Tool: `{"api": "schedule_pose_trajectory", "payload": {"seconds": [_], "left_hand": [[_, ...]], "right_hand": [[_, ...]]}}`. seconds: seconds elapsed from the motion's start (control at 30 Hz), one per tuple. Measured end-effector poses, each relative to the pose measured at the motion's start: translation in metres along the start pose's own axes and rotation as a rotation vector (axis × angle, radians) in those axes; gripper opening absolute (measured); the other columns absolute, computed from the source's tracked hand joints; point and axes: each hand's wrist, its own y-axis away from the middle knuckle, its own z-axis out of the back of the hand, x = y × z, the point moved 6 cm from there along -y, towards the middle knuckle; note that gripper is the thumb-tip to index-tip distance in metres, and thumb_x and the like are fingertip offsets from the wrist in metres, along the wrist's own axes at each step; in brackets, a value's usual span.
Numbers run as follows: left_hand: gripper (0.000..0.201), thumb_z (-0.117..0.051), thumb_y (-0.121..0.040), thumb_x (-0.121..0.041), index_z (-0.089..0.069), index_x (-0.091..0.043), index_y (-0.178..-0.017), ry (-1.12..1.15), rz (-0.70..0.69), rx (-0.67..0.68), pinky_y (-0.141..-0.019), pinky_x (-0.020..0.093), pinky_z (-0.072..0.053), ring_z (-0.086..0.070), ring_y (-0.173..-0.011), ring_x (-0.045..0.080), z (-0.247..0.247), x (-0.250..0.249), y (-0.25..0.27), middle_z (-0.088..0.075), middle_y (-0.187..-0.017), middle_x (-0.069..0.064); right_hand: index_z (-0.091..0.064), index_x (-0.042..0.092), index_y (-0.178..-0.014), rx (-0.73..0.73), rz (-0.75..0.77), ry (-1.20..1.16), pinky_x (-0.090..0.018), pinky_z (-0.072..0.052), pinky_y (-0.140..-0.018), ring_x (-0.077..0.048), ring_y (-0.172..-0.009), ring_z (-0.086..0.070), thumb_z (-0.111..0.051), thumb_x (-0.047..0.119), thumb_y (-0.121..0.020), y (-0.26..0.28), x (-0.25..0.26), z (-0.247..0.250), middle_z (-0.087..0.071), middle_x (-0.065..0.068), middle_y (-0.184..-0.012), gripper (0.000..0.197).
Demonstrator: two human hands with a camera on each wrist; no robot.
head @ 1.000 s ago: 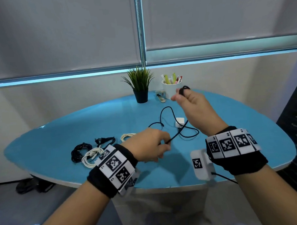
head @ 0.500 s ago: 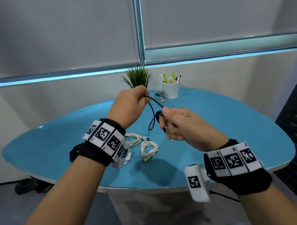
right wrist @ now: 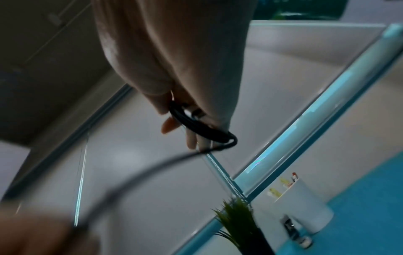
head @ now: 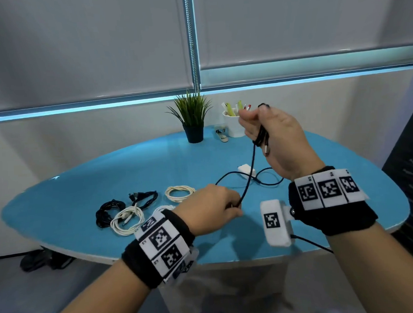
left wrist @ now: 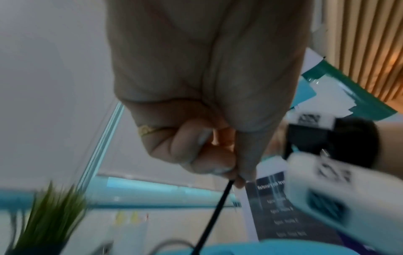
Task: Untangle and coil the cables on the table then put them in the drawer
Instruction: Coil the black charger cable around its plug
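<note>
Holding the black cable (head: 248, 178) taut: my right hand (head: 277, 139) grips its wound loops, my left hand (head: 210, 208) pinches the run above the table (head: 83, 185).

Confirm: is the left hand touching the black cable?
Touching. In the left wrist view the left hand pinches the black cable between thumb and fingertips; the head view agrees, the cable running up to the right hand.

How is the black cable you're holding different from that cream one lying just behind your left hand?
The black cable is only partly wound: a few loops sit around the right hand, and the rest trails across the table. The cream cable is fully coiled. The black cable is stretched between the right hand and the left hand; the cream cable lies flat, untouched. The black one is dark, the cream one pale. Both are thin cords.
</note>
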Motion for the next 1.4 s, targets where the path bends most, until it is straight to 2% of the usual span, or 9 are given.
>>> {"api": "schedule_pose_trajectory", "payload": {"seconds": [0.2,0.33,0.47,0.7,0.87,0.97,1.1,1.23,1.4], "left_hand": [[0.014,-0.055,-0.090,-0.031,-0.063,-0.019,-0.090,-0.056,-0.014,-0.397,-0.075,0.034,-0.044,-0.049,-0.076,0.018,0.070,0.000,0.005,-0.050,-0.085,-0.002],[0.012,-0.061,-0.088,-0.024,-0.066,-0.013,-0.091,0.025,-0.069,-0.620,-0.074,0.024,-0.038,-0.047,-0.080,0.013,0.103,0.004,0.000,-0.049,-0.093,0.002],[0.011,-0.060,-0.089,-0.019,-0.066,-0.009,-0.092,0.013,-0.078,-0.709,-0.071,0.022,-0.039,-0.045,-0.068,0.009,0.119,0.017,-0.009,-0.051,-0.093,0.001],[0.010,-0.054,-0.092,-0.019,-0.058,-0.015,-0.084,0.209,0.138,-0.522,-0.056,0.019,-0.044,-0.059,-0.050,0.011,0.085,0.046,-0.032,-0.057,-0.066,-0.004],[0.016,-0.052,-0.093,-0.020,-0.055,-0.009,-0.082,0.188,0.081,-0.249,-0.062,0.036,-0.052,-0.063,-0.063,0.025,0.025,0.026,-0.040,-0.065,-0.082,0.011],[0.016,-0.054,-0.090,-0.023,-0.060,-0.009,-0.084,0.114,0.045,-0.107,-0.070,0.037,-0.052,-0.065,-0.073,0.025,-0.002,0.008,-0.034,-0.069,-0.088,0.009],[0.012,-0.058,-0.089,-0.025,-0.060,-0.013,-0.088,0.205,0.003,0.100,-0.069,0.032,-0.055,-0.066,-0.063,0.013,-0.017,-0.005,-0.017,-0.067,-0.082,0.001],[0.020,-0.060,-0.087,-0.040,-0.058,-0.021,-0.084,0.321,0.011,-0.079,-0.065,0.032,-0.050,-0.058,-0.064,0.012,0.013,-0.001,-0.008,-0.059,-0.072,-0.003],[0.021,-0.059,-0.089,-0.033,-0.058,-0.018,-0.074,0.424,-0.022,-0.445,-0.052,0.020,-0.040,-0.042,-0.050,0.001,0.062,0.009,-0.007,-0.051,-0.054,-0.012]], "right_hand": [[-0.060,0.020,-0.080,0.132,-0.064,0.543,-0.042,-0.045,-0.098,-0.022,-0.097,-0.066,-0.044,0.023,-0.097,0.006,-0.030,-0.002,-0.071,-0.005,-0.090,0.024],[-0.057,0.012,-0.084,0.221,-0.162,0.453,-0.038,-0.046,-0.079,-0.024,-0.056,-0.063,-0.036,0.028,-0.100,0.021,-0.034,-0.016,-0.059,-0.001,-0.047,0.031],[-0.059,0.006,-0.081,0.271,-0.218,0.292,-0.035,-0.054,-0.073,-0.017,-0.037,-0.039,-0.031,0.042,-0.100,0.032,-0.028,-0.022,-0.033,0.001,-0.041,0.049],[-0.046,0.013,-0.069,0.226,-0.194,-0.042,-0.031,-0.036,-0.058,-0.013,-0.034,-0.025,-0.034,0.033,-0.101,0.032,-0.003,-0.023,-0.031,0.001,-0.041,0.040],[-0.047,0.012,-0.075,0.130,-0.101,-0.239,-0.024,-0.044,-0.052,-0.019,-0.052,-0.063,-0.029,0.031,-0.102,0.019,0.015,-0.016,-0.072,-0.012,-0.080,0.037],[-0.051,0.010,-0.077,0.086,-0.060,-0.339,-0.032,-0.057,-0.077,-0.028,-0.097,-0.069,-0.030,0.028,-0.102,0.011,0.015,-0.011,-0.065,-0.019,-0.115,0.037],[-0.059,0.013,-0.080,0.019,-0.001,-0.158,-0.033,-0.045,-0.099,-0.019,-0.113,-0.059,-0.038,0.024,-0.100,-0.002,0.008,0.008,-0.063,-0.008,-0.117,0.031],[-0.059,0.023,-0.077,-0.005,0.074,0.481,-0.027,-0.038,-0.084,0.000,-0.089,-0.056,-0.043,0.028,-0.099,-0.003,0.002,0.018,-0.065,0.010,-0.097,0.028],[-0.055,0.020,-0.080,0.146,-0.063,0.750,-0.036,-0.044,-0.079,-0.017,-0.079,-0.065,-0.040,0.033,-0.098,0.008,-0.016,0.012,-0.072,-0.004,-0.078,0.027]]}}
